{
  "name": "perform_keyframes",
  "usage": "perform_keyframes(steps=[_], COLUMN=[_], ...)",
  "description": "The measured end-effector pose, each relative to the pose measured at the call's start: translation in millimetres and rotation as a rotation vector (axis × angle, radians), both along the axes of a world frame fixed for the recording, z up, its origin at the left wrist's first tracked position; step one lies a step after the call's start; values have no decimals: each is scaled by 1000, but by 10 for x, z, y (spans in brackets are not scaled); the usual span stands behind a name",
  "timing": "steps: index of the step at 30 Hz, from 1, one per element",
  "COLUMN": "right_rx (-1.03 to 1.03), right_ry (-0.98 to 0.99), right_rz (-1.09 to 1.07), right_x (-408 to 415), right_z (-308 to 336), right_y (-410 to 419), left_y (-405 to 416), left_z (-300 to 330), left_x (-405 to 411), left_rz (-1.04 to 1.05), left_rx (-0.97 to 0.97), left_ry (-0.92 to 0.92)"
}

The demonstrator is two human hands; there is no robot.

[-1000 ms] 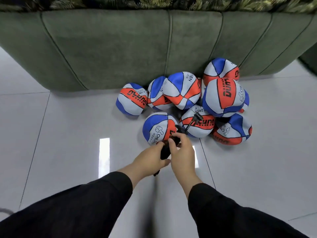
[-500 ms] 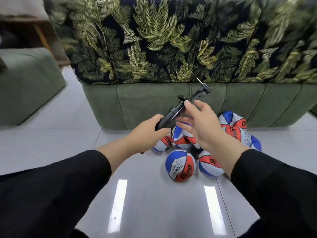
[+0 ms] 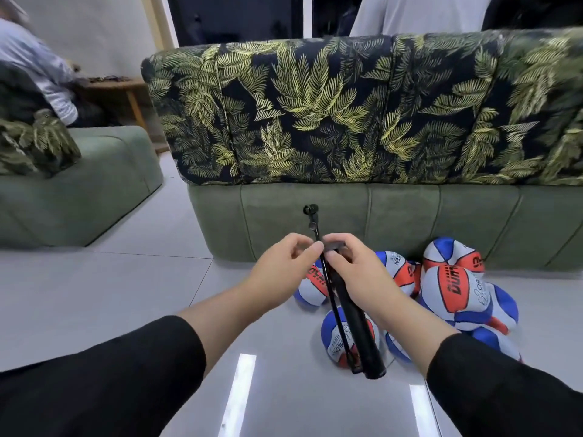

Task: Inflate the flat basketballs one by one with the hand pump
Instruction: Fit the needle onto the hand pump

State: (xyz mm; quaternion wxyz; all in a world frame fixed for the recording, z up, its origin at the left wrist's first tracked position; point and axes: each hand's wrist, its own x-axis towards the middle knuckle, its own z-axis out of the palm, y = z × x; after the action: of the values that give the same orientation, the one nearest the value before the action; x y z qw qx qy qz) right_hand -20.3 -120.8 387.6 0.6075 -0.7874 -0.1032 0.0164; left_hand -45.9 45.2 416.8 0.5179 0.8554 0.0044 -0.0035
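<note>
Both the left hand (image 3: 284,269) and right hand (image 3: 353,266) pinch the slim black plastic hand pump (image 3: 356,326); its thin hose beside the left fingertips may kink.

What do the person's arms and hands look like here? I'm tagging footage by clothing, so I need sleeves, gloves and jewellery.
Both arms wear loose black long sleeves, plain, with no visible markings, pushed up so the forearms are bare. The left hand and the right hand are bare: no gloves. No rings, watch or bracelets show on the sides facing the camera.
</note>
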Motion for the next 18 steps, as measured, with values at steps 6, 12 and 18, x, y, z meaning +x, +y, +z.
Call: perform_keyframes(steps=[6, 12, 18], right_rx=[-72, -7, 263], right_ry=[-32, -52, 86], right_rz=[57, 30, -290], right_x=[21, 137, 435], right_z=[-61, -231, -347], right_y=[99, 184, 266], left_y=[-93, -41, 157], left_z=[-125, -258, -299], left_x=[127, 336, 633], left_rz=[74, 175, 404], left_rx=[-222, -359, -495], left_ry=[-26, -31, -94])
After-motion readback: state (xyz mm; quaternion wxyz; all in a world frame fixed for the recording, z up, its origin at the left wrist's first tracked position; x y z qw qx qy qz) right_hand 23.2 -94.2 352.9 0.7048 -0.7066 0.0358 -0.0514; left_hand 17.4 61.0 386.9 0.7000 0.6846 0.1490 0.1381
